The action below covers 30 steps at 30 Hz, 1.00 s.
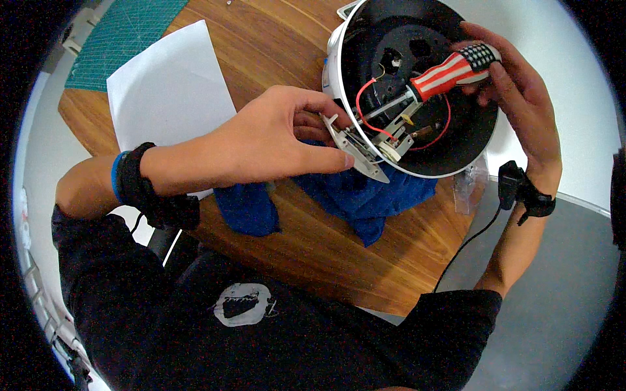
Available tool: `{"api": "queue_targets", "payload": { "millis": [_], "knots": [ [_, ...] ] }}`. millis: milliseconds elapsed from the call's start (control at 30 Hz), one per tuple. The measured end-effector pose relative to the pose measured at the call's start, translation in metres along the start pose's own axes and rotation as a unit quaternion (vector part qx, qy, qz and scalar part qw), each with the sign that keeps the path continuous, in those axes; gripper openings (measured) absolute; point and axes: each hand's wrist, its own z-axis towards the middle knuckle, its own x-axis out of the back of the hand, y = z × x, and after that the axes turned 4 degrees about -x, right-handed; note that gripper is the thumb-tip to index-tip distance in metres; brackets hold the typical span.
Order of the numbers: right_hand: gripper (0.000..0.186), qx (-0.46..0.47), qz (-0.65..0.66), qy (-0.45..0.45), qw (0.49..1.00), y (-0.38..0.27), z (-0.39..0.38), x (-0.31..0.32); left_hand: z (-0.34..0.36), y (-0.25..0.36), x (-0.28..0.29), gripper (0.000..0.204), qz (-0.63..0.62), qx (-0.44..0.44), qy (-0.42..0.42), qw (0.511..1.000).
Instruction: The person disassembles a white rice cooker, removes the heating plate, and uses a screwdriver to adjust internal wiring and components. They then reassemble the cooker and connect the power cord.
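Observation:
A round white appliance housing (331, 65) lies on its side, its black interior (460, 146) showing red wires, holes and small metal parts. My left hand (287, 130) grips a pale plastic panel (373, 168) at the housing's lower left rim, thumb on its face. My right hand (525, 98) holds a screwdriver (443, 73) by its red, white and black handle, its shaft pointing down-left into the parts behind the panel; where the tip sits is unclear.
A blue cloth (365, 212) lies under the housing on the wooden table (345, 274). White paper (169, 85) and a green cutting mat (124, 36) are at upper left. A clear plastic bag (466, 195) sits at the right edge. A black cable (463, 251) hangs from my right wrist.

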Motion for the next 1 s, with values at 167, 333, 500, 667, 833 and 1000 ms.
{"api": "queue_targets", "payload": {
  "millis": [167,333,500,667,833,1000],
  "knots": [
    [0.043,-0.061,-0.047,0.009,0.997,0.012,0.001,0.011,-0.001,0.004,0.000,0.044,-0.013,0.006,-0.008,1.000],
    [0.041,-0.006,0.098,0.032,0.995,0.000,0.000,-0.015,-0.001,0.002,-0.001,0.044,-0.023,0.019,-0.008,1.000],
    [0.042,-0.057,-0.042,0.014,0.997,0.009,0.006,0.005,-0.002,0.007,0.000,0.042,0.003,0.023,-0.004,1.000],
    [0.042,-0.034,0.081,0.033,0.996,-0.004,0.005,-0.019,-0.003,0.000,0.001,0.043,-0.002,-0.005,0.000,1.000],
    [0.043,-0.057,-0.075,0.036,0.995,0.007,0.005,0.003,-0.001,0.007,-0.001,0.043,-0.008,0.005,-0.011,1.000],
    [0.042,-0.027,0.096,0.063,0.993,-0.002,0.005,-0.025,-0.001,-0.001,0.000,0.042,-0.021,0.000,-0.010,1.000]
  ]
}}
